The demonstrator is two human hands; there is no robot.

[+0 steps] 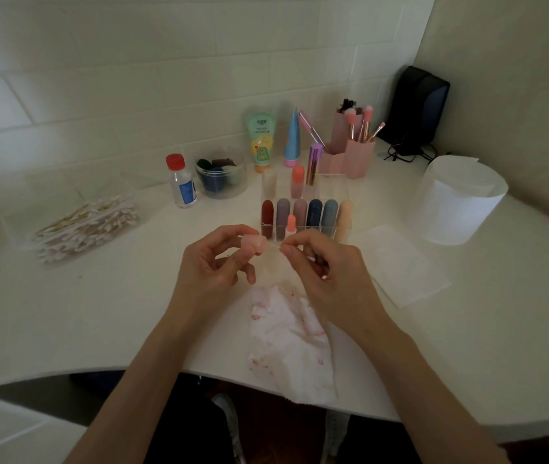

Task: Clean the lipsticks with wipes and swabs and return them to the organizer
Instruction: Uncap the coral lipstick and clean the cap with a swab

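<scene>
Left hand (214,259): thumb and fingers pinch a pink lipstick cap (252,244), held just in front of the clear organizer (335,195), open end facing right.
Right hand (321,272): fingertips pressed together on a cotton swab (273,246). The stick runs level and its far tip is at the cap mouth; can't tell how deep it goes.
Uncapped coral lipstick (290,225) stands upright at the organizer's front wall, just behind the hands. Can't tell whether it is in a slot or just outside.
Organizer front row, left to right:
- dark red (267,216)
- grey-mauve (283,212)
- dusty pink (300,211)
- navy (315,211)
- blue-grey (330,212)
- beige (345,217)

Back row: white (269,180), coral (297,180) and metallic purple (314,162) tubes.
Stained wipe (286,336) lies crumpled in front of the organizer, under the wrists at the table edge (82,316).
Flat clean wipe (403,262) is to the organizer's front right, with the white wipe tub (457,202) to its right.
Swab box (85,226) is well to the organizer's left. Red-capped bottle (182,182) and sponge jar (221,174) are at its back left.
Pink brush holder (350,152) is just behind it.
</scene>
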